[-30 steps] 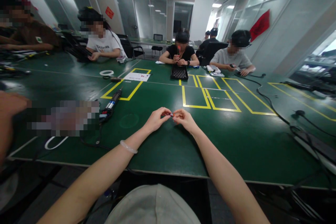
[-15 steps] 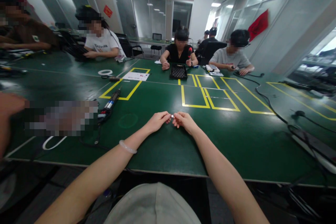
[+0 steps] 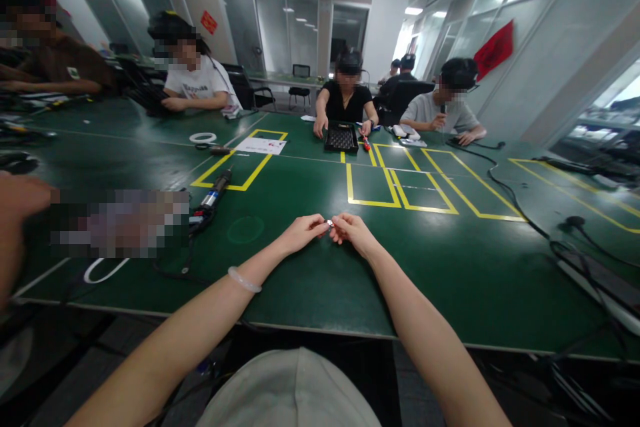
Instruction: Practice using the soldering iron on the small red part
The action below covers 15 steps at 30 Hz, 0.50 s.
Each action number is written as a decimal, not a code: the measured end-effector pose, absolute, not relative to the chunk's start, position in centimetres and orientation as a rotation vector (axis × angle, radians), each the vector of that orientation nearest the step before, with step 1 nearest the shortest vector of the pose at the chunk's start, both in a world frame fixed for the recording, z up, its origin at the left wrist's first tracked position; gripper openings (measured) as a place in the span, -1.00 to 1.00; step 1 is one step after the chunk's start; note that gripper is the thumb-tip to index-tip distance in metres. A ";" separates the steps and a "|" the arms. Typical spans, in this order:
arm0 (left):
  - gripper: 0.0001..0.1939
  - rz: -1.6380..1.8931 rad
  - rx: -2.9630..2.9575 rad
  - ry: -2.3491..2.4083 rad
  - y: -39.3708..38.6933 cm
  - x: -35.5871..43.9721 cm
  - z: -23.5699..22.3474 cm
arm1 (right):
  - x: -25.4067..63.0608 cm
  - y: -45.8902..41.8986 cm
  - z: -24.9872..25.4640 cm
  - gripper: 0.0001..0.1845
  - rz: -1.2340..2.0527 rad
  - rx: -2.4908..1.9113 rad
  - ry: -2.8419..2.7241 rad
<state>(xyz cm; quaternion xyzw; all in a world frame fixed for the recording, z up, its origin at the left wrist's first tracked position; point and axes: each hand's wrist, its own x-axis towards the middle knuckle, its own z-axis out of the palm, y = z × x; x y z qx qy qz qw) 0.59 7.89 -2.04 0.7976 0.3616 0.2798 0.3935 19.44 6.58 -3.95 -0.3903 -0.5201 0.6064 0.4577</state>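
A small shiny, whitish-silver piece (image 3: pixel 329 223) is pinched between my two hands, just above the green tabletop (image 3: pixel 320 287). My left hand (image 3: pixel 304 232) grips it from the left with thumb and fingertips. From the right, my right hand (image 3: pixel 350 232) closes thumb and forefinger on the same piece, its other fingers curled below. Most of the piece is covered by fingertips, and it is too small for me to tell its kind. A pale bracelet (image 3: pixel 244 279) circles my left wrist.
Left of my hands lies an electric screwdriver (image 3: pixel 214 193) with its cable. Yellow tape outlines (image 3: pixel 374 203) mark the table. Across it, a person sits at a black tray (image 3: pixel 341 138). Cables and a dark plug (image 3: pixel 575 221) lie at right. Another person's arm (image 3: pixel 20 213) reaches in at left.
My hands keep nearly the same pose on the small piece. Across the table, a person has lowered a red-handled tool beside the black tray; the person at right has raised a hand.
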 end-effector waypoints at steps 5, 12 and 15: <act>-0.61 0.695 2.093 0.929 7.7 0.6 -1.8 | 19.5 6.5 -3.8 -0.57 1.496 -0.956 -1.300; -0.69 0.762 2.278 1.036 7.5 0.5 -1.5 | 19.5 6.7 -3.9 -0.64 1.380 -0.918 -1.394; -0.69 0.814 2.311 1.039 7.7 0.4 -1.5 | 19.4 7.0 -4.3 -0.65 1.294 -0.909 -1.452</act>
